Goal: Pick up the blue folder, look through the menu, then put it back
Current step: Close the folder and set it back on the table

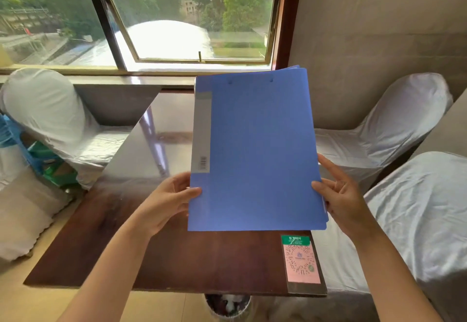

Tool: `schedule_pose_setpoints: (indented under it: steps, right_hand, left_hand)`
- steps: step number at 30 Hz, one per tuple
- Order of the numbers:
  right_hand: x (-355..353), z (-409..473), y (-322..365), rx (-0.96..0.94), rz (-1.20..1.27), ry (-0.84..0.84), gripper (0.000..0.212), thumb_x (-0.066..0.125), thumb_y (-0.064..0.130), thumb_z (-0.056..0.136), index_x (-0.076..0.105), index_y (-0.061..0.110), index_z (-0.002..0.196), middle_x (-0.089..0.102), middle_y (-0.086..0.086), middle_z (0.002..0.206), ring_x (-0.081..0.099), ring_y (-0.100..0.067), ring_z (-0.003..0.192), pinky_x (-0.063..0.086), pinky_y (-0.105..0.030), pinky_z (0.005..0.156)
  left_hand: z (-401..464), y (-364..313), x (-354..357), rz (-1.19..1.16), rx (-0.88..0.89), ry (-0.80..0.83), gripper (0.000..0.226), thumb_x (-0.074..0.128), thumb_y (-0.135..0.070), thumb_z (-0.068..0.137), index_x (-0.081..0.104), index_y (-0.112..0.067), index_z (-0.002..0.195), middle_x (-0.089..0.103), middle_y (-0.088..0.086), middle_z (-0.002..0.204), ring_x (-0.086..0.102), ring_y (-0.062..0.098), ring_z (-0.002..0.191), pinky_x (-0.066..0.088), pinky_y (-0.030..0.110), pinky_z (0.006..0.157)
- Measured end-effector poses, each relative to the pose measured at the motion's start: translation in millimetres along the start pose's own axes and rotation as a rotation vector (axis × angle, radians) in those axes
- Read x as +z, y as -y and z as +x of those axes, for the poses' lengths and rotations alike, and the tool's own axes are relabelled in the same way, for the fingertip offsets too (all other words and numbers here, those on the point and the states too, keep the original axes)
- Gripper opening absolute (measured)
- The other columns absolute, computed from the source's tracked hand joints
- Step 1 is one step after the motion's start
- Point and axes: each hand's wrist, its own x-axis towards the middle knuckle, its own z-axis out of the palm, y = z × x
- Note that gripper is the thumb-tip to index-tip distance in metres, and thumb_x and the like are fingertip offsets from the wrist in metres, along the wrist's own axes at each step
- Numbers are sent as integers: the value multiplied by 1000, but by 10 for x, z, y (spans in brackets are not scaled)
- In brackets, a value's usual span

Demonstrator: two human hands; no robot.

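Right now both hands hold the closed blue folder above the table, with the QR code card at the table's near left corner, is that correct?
Nearly. The head view shows the left hand and right hand holding the closed blue folder above the table, but the QR code card lies at its near right corner.

I've got the blue folder (pixel 255 149) closed and lifted off the table, cover facing me, grey spine label along its left edge, slightly right of center.
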Motion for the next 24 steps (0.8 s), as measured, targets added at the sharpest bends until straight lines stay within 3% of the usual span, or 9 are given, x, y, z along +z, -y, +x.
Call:
schedule_pose_setpoints:
  steps: [5, 9, 13, 16, 19, 21, 24]
  right_hand:
    - [125, 213, -130, 125, -189, -57, 28, 54, 12, 92, 50, 21, 118, 72, -7, 105, 72, -17, 84, 56, -24, 59]
    - [165, 281, -513, 307, -355, -95, 24, 56, 5, 88, 50, 14, 109, 69, -12, 100, 68, -22, 85, 55, -31, 65]
    - [251, 136, -1098, 423, -595, -107, 21, 58, 3, 84, 50, 14, 100, 64, -5, 89, 64, -26, 88, 55, -43, 76]
    - [293, 49, -1497, 504, -762, -78, 20, 60, 11, 85, 49, 17, 101, 64, -6, 99, 60, -23, 89, 53, -45, 81]
    - [327, 0, -1820, 544, -898, -43, 24, 61, 17, 86, 51, 14, 108, 65, -7, 106, 59, -25, 97, 45, -51, 92]
    - [346, -18, -1973, 564, -984, -21, 24, 59, 19, 87, 52, 15, 109, 66, -6, 104, 57, -26, 102, 35, -51, 101]
    - [362, -15, -2121, 575, -1085, 2, 25, 57, 18, 87, 52, 15, 111, 66, -8, 103, 53, -29, 106, 28, -49, 103]
  left_hand:
    - [124, 101, -73, 29, -42, -134, 23, 57, -3, 90, 65, -18, 105, 77, -9, 90, 71, 9, 82, 59, 22, 69]
    - [205, 578, -137, 47, -176, -162, 28, 57, -4, 90, 63, -19, 113, 71, 0, 105, 69, 14, 91, 55, 31, 83]
    - [198, 1199, -170, 54, -288, -192, 32, 59, -3, 89, 62, -25, 112, 70, -1, 109, 69, 12, 92, 57, 28, 76]
    - [206, 1613, -200, 125, -353, -221, 31, 62, -6, 87, 62, -29, 107, 72, -8, 101, 69, 11, 92, 54, 31, 80]
    - [198, 1953, -207, 206, -395, -235, 31, 63, -6, 87, 62, -27, 110, 71, -18, 88, 68, -3, 78, 52, 20, 71]
    - [194, 2130, -212, 261, -417, -232, 31, 62, -7, 88, 61, -25, 113, 69, -17, 89, 66, -5, 78, 50, 18, 70]
    - [187, 2279, -200, 344, -423, -221, 30, 60, -7, 89, 62, -24, 113, 67, -15, 92, 63, -1, 84, 50, 21, 74]
